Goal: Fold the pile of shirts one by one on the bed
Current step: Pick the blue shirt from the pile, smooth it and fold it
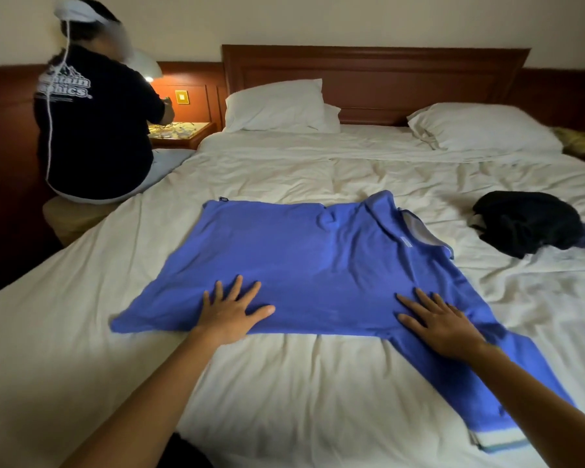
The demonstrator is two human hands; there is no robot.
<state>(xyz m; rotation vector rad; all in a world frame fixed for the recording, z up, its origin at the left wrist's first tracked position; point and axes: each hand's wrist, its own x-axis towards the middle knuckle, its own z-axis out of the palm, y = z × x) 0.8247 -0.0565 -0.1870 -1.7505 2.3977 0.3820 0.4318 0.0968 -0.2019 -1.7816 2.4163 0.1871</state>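
In the middle of the frame, on the bed [284,383], a blue shirt [318,265] is lying spread flat, its collar pointing right and one sleeve [487,393] trailing toward the lower right corner. No clear fold is showing in it yet, so this shirt's folding is judged to be only starting, at the smoothing stage. At the right edge a dark pile [527,222] is waiting, apparently unfolded; no finished stack is showing. The left hand [232,310] is pressing on the shirt's near edge, fingers spread, and the right hand [443,327] is pressing beside the sleeve's root. Each grip is wide and flat, holding nothing; the shirt is lying under both palms.
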